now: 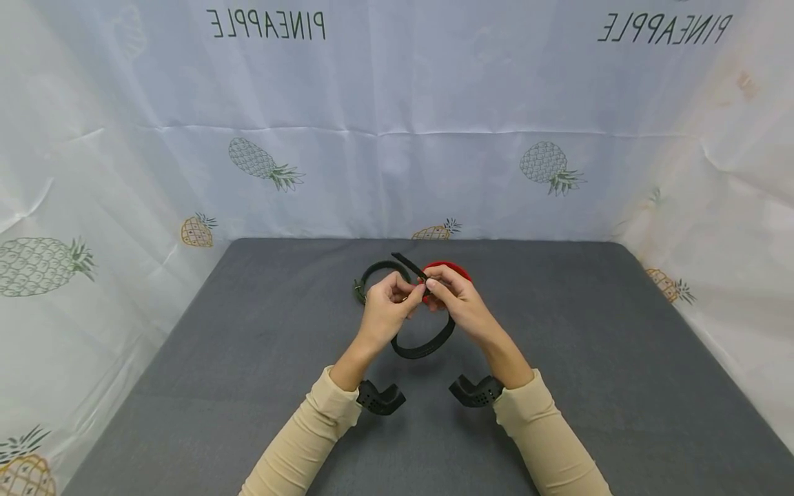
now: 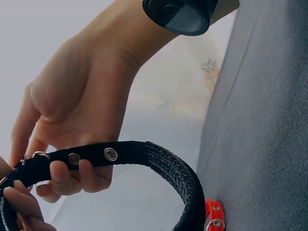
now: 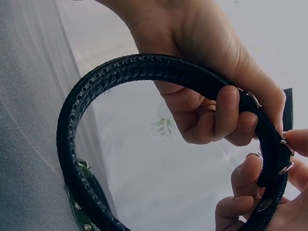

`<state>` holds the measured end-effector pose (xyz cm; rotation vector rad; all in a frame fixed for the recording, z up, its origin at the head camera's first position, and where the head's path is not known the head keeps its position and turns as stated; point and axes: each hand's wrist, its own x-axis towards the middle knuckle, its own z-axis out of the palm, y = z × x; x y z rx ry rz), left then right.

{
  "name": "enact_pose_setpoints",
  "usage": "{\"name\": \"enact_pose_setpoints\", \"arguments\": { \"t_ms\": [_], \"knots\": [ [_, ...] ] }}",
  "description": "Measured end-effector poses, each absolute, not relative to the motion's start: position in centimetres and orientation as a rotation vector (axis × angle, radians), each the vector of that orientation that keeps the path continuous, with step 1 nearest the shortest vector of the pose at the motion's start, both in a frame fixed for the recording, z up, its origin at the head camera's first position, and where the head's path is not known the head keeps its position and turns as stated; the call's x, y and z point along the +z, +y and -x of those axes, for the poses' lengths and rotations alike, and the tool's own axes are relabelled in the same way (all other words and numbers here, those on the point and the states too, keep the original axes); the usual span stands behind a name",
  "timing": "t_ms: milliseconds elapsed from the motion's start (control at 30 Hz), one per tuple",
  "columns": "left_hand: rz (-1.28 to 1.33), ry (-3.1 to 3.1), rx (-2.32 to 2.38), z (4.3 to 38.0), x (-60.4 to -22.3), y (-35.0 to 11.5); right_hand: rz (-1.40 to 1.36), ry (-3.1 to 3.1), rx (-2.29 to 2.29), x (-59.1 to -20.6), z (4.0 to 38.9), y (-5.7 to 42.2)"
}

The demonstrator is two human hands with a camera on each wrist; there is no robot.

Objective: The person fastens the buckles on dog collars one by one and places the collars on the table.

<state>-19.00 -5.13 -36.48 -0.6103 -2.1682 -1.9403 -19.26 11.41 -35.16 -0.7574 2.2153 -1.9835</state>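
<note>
Both hands hold a black collar point(image 1: 424, 353) above the table, bent into a loop with its free strap end sticking up past the fingers. My left hand point(image 1: 387, 310) pinches it on one side of the buckle point(image 3: 287, 144). On the other side my right hand point(image 1: 462, 303) grips the band, thumb and fingers meeting close to the metal. The left wrist view shows silver eyelets point(image 2: 110, 154) along the band and a braided-looking stretch point(image 2: 180, 178). Behind the left hand lies a dark green collar point(image 1: 360, 291); behind the right one, a red collar point(image 1: 455, 267) is partly hidden.
A grey cloth covers the table point(image 1: 248, 386). White curtains point(image 1: 384, 83) printed with pineapples stand at its back and sides. Each wrist wears a black camera mount, such as the left mount point(image 1: 381, 399), jutting inward over the cloth.
</note>
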Motion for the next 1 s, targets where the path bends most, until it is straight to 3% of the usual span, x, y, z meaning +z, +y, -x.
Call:
{"name": "enact_pose_setpoints", "arguments": {
  "t_ms": [433,1000],
  "knots": [
    [0.704,-2.127,-1.999,19.28,-36.31,-5.69,0.852,2.186,-2.004,-35.29,19.39,11.59],
    [0.807,-2.198,-2.024,19.55,-36.37,-6.05,0.724,2.106,-1.990,-35.26,19.58,12.09]
  ]
}}
